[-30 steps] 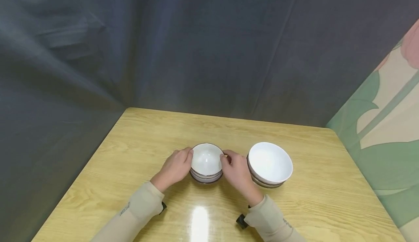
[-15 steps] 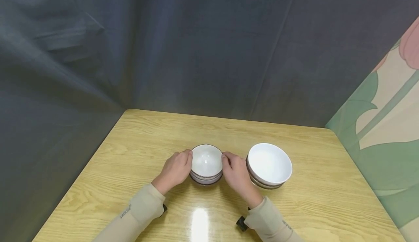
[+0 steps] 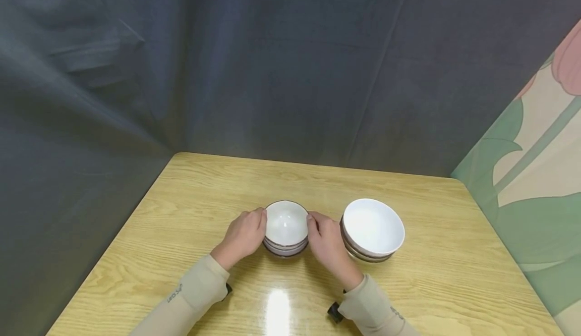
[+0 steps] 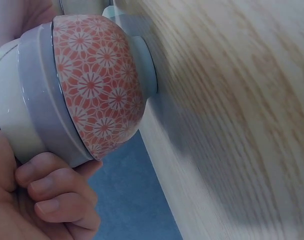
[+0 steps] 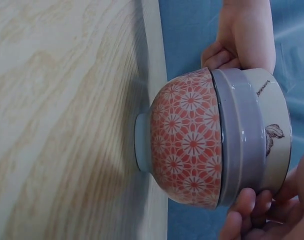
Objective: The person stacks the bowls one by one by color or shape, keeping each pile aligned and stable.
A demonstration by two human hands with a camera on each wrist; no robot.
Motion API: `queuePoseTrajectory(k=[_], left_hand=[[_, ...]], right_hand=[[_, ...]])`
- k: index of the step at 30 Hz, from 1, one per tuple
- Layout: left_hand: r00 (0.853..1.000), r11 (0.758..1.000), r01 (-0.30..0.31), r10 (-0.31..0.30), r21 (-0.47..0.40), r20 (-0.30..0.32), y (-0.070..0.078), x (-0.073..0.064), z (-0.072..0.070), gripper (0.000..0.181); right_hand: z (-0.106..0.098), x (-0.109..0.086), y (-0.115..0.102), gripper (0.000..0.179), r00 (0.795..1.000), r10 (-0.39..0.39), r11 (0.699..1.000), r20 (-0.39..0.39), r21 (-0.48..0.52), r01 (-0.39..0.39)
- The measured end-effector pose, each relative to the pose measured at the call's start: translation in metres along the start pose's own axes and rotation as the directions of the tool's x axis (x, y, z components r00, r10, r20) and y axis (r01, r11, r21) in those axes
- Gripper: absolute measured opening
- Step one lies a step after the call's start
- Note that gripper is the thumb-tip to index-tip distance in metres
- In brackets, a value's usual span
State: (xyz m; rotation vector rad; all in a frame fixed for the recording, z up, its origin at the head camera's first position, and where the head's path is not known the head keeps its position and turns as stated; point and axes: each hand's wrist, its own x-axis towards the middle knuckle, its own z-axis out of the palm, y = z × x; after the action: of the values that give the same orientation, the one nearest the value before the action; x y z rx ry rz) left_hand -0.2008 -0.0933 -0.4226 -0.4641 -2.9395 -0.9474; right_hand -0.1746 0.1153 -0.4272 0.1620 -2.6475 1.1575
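Note:
A stack of small bowls stands on the wooden table between the hands. At the bottom is a red bowl with white flower patterns [image 5: 187,145] on a pale foot ring. A lilac-grey bowl [image 5: 237,135] sits in it, and on top rests a cream bowl [image 3: 286,223] with a brown leaf motif and dark rim. The left hand [image 3: 242,232] grips the cream bowl's left side, thumb at the rim. From the right, the right hand [image 3: 329,237] holds the same bowl, its fingertips curled against the side, close to the lilac-grey bowl.
A second stack, of wider bowls, stands just right of the right hand, with a white bowl [image 3: 373,226] on top. The wooden table [image 3: 204,194] ends at a dark curtain [image 3: 290,73] behind and on the left. A floral-patterned cloth [image 3: 535,200] hangs at the right.
The right thumb has shifted slightly outward at the cream bowl's rim, and the cream bowl sits a little lower in the stack. The wider stack stays in place.

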Motion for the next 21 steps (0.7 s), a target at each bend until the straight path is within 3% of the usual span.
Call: queuePoseTrajectory(k=[8, 21], left_hand=[[1.0, 1.0, -0.002, 0.002, -0.013, 0.0, -0.0003, 0.0005, -0.0004, 0.04], [0.999, 1.0, -0.02, 0.02, -0.019, 0.025, -0.0015, 0.0032, -0.0037, 0.04]], right_hand=[[-0.0035, 0.0, -0.0012, 0.033, 0.998, 0.041, 0.999, 0.045, 0.018, -0.042], [-0.0041, -0.002, -0.0029, 0.031, 0.998, 0.03, 0.999, 0.062, 0.019, -0.032]])
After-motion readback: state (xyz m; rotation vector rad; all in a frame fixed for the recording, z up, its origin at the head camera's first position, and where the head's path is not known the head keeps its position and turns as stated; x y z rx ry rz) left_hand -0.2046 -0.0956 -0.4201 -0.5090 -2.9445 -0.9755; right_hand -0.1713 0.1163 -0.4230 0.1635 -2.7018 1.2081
